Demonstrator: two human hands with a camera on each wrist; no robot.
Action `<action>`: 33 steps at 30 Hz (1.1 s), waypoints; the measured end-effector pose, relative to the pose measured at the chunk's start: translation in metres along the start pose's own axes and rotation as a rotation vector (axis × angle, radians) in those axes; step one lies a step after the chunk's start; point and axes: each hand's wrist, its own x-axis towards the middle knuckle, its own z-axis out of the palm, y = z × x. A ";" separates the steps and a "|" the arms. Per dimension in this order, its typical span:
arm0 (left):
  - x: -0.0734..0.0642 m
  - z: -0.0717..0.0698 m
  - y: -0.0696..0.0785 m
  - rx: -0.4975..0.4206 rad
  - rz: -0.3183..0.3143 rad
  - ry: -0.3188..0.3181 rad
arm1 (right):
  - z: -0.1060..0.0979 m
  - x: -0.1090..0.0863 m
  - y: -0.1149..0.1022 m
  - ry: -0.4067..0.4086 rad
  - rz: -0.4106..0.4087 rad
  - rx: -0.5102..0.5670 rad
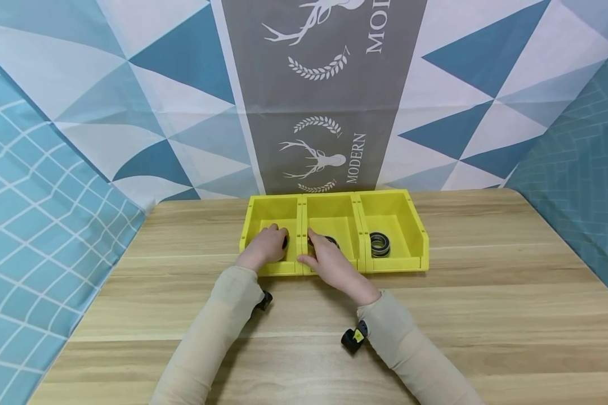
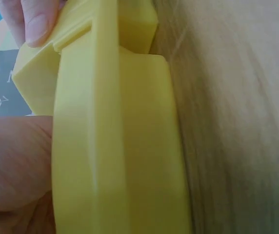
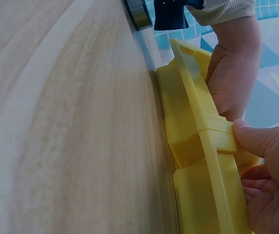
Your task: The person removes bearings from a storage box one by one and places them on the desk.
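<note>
My left hand (image 1: 268,245) reaches into the left yellow bin (image 1: 248,222), fingers curled downward. A dark ring-shaped bearing (image 1: 285,242) shows on edge at its fingers, which appear to grip it; the thumb's contact is hidden. My right hand (image 1: 331,263) is over the front of the middle yellow bin (image 1: 329,209). Its thumb (image 3: 251,136) touches the rim by the divider, apart from the loosely bent fingers. A bearing (image 1: 332,241) lies partly hidden behind that hand. Nothing plainly shows in its grasp.
In the right yellow bin (image 1: 397,225) lie bearings (image 1: 380,245), seemingly stacked near its left wall. The three bins stand joined side by side at the back of a wood-grain table (image 1: 294,349). A patterned cloth (image 1: 319,112) hangs directly behind them.
</note>
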 end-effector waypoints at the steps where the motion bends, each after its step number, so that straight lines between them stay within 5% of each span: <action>1: 0.000 0.001 0.000 -0.004 0.001 0.010 | 0.000 0.000 0.000 0.001 -0.002 0.000; 21: -0.003 0.010 -0.001 -0.081 0.039 0.144 | -0.001 -0.001 -0.002 -0.003 0.012 0.003; 33: -0.006 0.010 -0.001 -0.126 -0.009 0.184 | 0.000 0.000 -0.001 -0.001 0.000 -0.037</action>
